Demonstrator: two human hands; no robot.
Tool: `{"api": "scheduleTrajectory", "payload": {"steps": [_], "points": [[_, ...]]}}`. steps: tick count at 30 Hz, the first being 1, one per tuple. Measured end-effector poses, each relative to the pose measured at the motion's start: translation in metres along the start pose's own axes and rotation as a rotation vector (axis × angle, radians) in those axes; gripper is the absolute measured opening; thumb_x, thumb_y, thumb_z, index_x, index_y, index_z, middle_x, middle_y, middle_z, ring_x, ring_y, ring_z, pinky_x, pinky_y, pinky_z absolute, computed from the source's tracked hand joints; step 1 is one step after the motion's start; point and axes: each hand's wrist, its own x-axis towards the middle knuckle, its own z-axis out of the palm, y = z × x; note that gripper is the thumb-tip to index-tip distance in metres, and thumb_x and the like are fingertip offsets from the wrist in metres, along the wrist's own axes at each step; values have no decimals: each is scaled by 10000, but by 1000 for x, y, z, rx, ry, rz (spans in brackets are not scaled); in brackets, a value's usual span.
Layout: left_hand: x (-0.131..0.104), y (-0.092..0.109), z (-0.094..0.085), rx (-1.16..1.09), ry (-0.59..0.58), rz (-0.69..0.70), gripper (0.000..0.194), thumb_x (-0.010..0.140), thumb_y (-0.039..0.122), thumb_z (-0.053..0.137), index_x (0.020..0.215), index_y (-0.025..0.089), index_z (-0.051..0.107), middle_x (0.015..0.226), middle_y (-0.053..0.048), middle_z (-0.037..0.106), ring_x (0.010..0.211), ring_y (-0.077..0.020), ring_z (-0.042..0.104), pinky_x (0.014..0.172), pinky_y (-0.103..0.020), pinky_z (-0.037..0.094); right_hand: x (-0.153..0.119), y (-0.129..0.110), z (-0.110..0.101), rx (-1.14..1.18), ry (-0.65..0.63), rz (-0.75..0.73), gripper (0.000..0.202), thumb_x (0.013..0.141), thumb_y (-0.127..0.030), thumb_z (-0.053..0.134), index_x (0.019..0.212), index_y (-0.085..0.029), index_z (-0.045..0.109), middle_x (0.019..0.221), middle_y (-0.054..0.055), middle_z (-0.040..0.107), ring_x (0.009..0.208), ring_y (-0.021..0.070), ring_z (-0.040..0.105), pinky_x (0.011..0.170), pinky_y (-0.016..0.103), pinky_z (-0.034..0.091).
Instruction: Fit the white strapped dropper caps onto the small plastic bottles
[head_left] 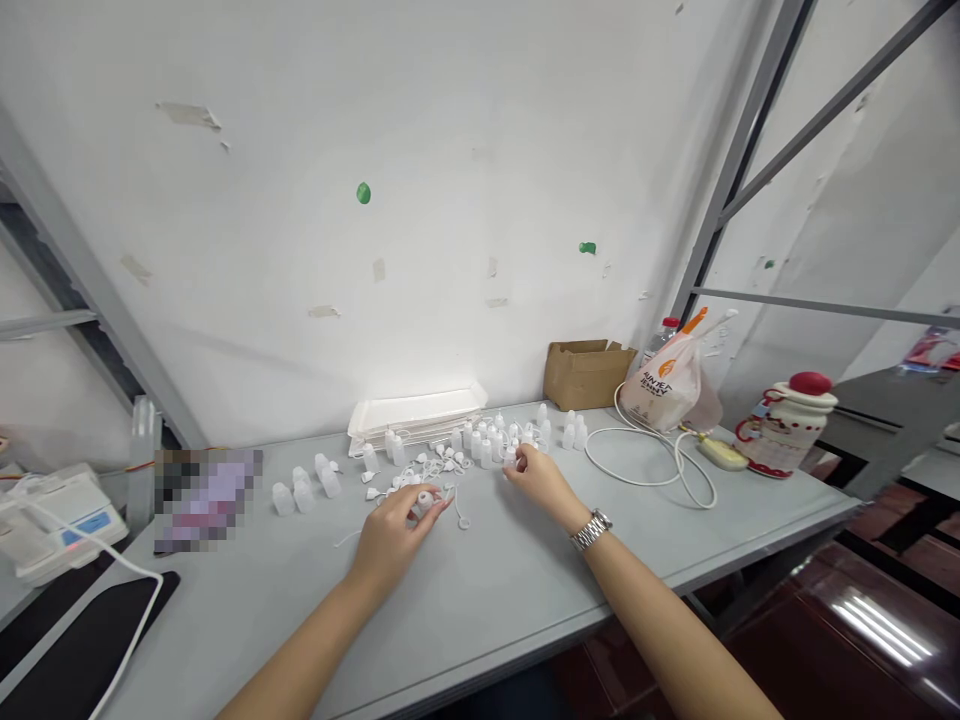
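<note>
My left hand (401, 525) is closed around a small translucent bottle (425, 500) near the middle of the grey table (480, 590). A thin white strap lies just right of its fingertips. My right hand (538, 480), with a metal watch on the wrist, has its fingers pinched on a small bottle (511, 456) at the front of a group of upright bottles (486, 440). Between and behind the hands lies a loose pile of white caps with straps (439, 462). Several bottles without caps (303, 492) stand to the left.
A white tray (420, 408) lies by the wall. Further right are a cardboard box (586, 375), a plastic bag (664, 385), a coiled white cable (637, 483) and a red-topped jar (789, 425). A white device (71, 525) and a pixelated item (206, 500) sit on the left.
</note>
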Motion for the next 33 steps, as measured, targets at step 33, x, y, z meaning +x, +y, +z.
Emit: {"api": "scheduleTrajectory", "payload": {"steps": [33], "points": [[0, 0, 1, 11, -2, 16, 286, 775, 482, 494, 876, 252, 630, 929, -1, 678, 568, -127, 565, 641, -282, 489, -5, -7, -2, -194, -68, 87, 214, 812, -326, 506, 867, -160, 630, 692, 80, 663, 643, 181, 596, 525, 238, 315]]}}
